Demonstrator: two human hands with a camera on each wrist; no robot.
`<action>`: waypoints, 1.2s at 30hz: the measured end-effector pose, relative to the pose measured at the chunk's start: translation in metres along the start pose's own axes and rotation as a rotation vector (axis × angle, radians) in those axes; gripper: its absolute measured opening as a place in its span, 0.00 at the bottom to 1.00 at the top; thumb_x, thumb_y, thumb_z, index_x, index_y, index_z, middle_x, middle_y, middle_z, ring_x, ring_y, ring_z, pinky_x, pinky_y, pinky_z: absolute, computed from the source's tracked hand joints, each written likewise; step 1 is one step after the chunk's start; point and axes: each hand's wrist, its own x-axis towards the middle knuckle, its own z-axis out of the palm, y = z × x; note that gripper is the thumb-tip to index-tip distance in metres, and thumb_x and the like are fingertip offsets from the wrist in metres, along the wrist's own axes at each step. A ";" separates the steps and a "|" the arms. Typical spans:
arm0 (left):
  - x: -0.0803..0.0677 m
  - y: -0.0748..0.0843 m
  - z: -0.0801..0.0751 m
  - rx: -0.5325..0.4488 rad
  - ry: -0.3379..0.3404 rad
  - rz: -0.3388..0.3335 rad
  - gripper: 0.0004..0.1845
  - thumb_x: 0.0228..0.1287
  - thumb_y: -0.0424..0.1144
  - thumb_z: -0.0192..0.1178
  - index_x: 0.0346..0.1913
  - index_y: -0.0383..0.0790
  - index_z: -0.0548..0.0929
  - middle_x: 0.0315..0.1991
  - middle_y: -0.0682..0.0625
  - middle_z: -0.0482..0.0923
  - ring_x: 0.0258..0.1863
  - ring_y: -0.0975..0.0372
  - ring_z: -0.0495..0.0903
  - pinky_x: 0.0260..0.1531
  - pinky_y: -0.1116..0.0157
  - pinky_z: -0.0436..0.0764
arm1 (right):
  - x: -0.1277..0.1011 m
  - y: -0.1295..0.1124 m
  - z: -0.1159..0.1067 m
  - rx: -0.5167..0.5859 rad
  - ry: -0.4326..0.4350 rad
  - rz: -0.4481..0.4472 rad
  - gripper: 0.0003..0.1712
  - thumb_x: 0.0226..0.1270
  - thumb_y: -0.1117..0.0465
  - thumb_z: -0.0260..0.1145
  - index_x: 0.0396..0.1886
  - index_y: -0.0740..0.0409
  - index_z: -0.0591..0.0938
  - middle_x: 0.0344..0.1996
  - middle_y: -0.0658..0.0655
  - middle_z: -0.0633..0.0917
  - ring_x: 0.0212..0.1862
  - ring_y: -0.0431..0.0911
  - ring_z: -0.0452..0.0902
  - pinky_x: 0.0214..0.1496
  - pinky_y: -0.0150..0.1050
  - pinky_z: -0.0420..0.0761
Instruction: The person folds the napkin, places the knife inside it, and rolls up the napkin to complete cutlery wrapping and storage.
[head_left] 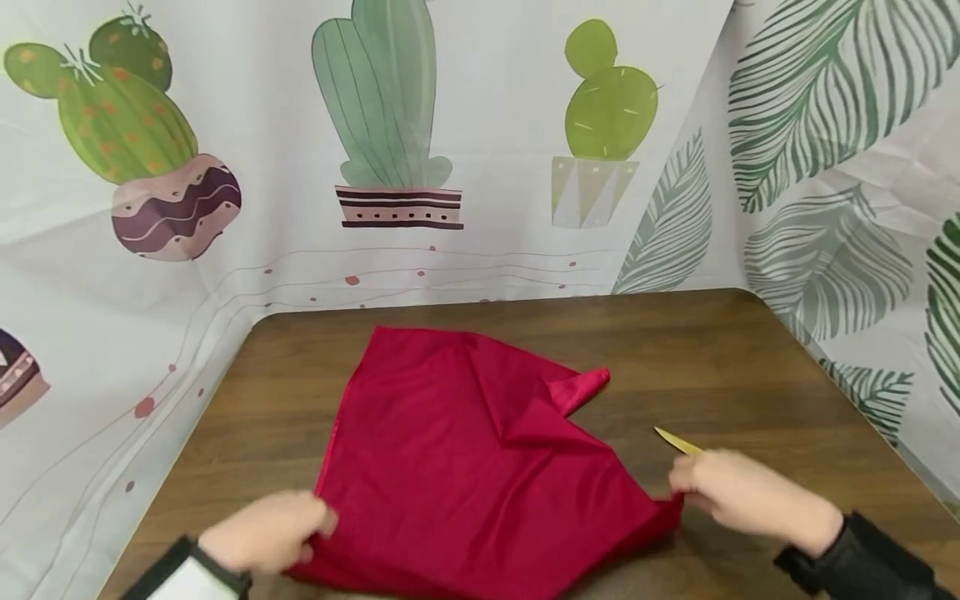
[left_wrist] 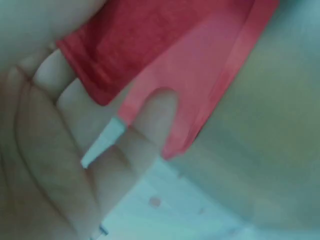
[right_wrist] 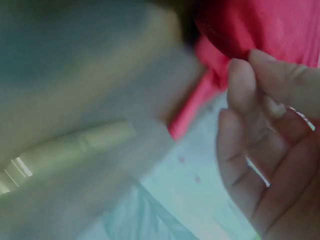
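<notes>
A red cloth (head_left: 465, 450) with a slight sheen is spread over the brown table, its far right corner folded up into a narrow tip. At the cloth's near left edge, my left hand (head_left: 268, 527) grips the fabric. One finger lies against the cloth's lighter side (left_wrist: 210, 65) in the left wrist view. My right hand (head_left: 750, 493) pinches the near right corner between thumb and forefinger, as the right wrist view shows with the bunched fabric (right_wrist: 265, 30). Creases run across the cloth's right half.
Just beyond the right hand lies a slim, pointed yellow object (head_left: 675, 439), partly hidden by that hand. It appears blurred in the right wrist view. The wooden table (head_left: 697, 350) is bordered behind and at the sides by white hangings (head_left: 510, 242) printed with cacti and leaves.
</notes>
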 end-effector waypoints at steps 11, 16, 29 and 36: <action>0.088 -0.070 -0.159 0.289 0.119 -0.326 0.05 0.49 0.27 0.59 0.29 0.39 0.77 0.22 0.48 0.75 0.24 0.55 0.75 0.22 0.56 0.72 | 0.101 0.088 -0.112 -0.047 -0.005 0.458 0.07 0.59 0.71 0.54 0.27 0.58 0.75 0.14 0.47 0.74 0.16 0.38 0.70 0.18 0.34 0.70; 0.102 -0.099 -0.207 0.199 0.356 -0.548 0.06 0.59 0.32 0.51 0.36 0.31 0.73 0.27 0.37 0.78 0.30 0.42 0.76 0.26 0.47 0.71 | 0.144 0.113 -0.142 0.340 0.245 0.679 0.12 0.65 0.71 0.44 0.40 0.72 0.73 0.19 0.57 0.79 0.19 0.41 0.77 0.22 0.32 0.76; 0.114 -0.087 -0.266 -0.538 1.158 -0.560 0.06 0.67 0.36 0.38 0.31 0.47 0.62 0.31 0.53 0.66 0.24 0.73 0.67 0.21 0.79 0.68 | 0.196 0.105 -0.206 0.963 0.996 0.608 0.09 0.70 0.65 0.40 0.37 0.54 0.68 0.47 0.56 0.76 0.56 0.42 0.67 0.59 0.43 0.59; 0.097 -0.081 -0.261 -0.525 1.250 -0.417 0.09 0.65 0.34 0.44 0.30 0.52 0.64 0.34 0.59 0.71 0.26 0.70 0.66 0.28 0.74 0.65 | 0.174 0.088 -0.214 0.976 1.091 0.433 0.07 0.67 0.67 0.46 0.35 0.60 0.71 0.45 0.56 0.73 0.53 0.41 0.69 0.45 0.30 0.65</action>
